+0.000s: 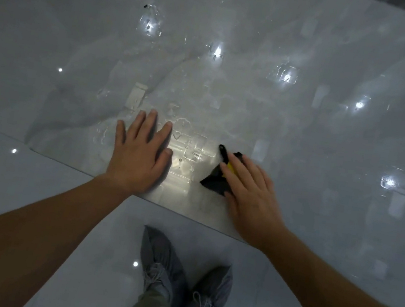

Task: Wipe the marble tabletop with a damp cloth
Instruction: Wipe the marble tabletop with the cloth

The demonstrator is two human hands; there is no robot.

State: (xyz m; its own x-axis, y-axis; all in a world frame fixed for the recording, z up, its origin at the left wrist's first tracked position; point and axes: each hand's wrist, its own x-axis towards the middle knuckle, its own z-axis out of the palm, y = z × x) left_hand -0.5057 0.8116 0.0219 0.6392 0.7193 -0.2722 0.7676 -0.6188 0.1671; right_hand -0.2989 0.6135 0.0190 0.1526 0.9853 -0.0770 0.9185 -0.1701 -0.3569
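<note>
Wiping looks partway: at the front edge of the glossy grey marble tabletop (pixel 304 131) our flat right hand (pixel 251 189) presses a black-and-yellow cloth (pixel 214 179), left hand (pixel 140 154) spread, wet streaks (pixel 186 130) ahead.

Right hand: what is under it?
A black cloth with a yellow patch, pressed on the marble tabletop by the right hand. Its part beneath the palm is hidden.

We are standing in a clean, polished indoor room, its kind unclear, where the glossy marble tabletop (pixel 303 142) and pale floor tiles (pixel 22 173) are mirroring small bright lights (pixel 218 50) and covers (pixel 162 257) are wrapping our shoes.
</note>
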